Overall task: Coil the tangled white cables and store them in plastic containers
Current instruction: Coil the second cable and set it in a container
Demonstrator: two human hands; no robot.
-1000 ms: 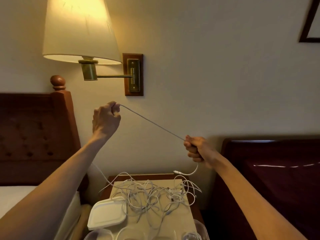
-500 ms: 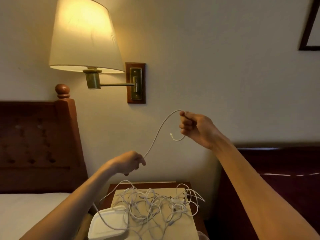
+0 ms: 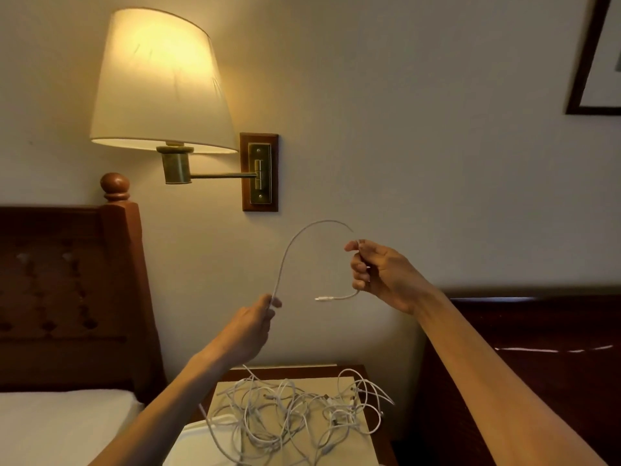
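Note:
A white cable (image 3: pixel 295 242) arches in the air in front of the wall between my two hands. My left hand (image 3: pixel 255 322) pinches it at the low left end of the arch, and the cable runs on down past my left forearm. My right hand (image 3: pixel 376 270) grips it at the right, fingers curled; the plug end (image 3: pixel 324 298) sticks out leftward below that hand. A tangle of white cables (image 3: pixel 295 415) lies on the bedside table (image 3: pixel 359 369) below. The white lid of a plastic container (image 3: pixel 198 442) shows at the bottom, partly behind my left arm.
A lit wall lamp (image 3: pixel 158 85) on a brass arm hangs above left. A dark wooden headboard (image 3: pixel 67 290) and white bed (image 3: pixel 57 428) lie to the left, a dark red bed (image 3: pixel 537 364) to the right. A picture frame (image 3: pixel 594 62) is at the top right.
My left hand came down from high up to just above the table. The straight cable span has bent into an arch, and my right hand rose, then turned so the plug end hangs lower.

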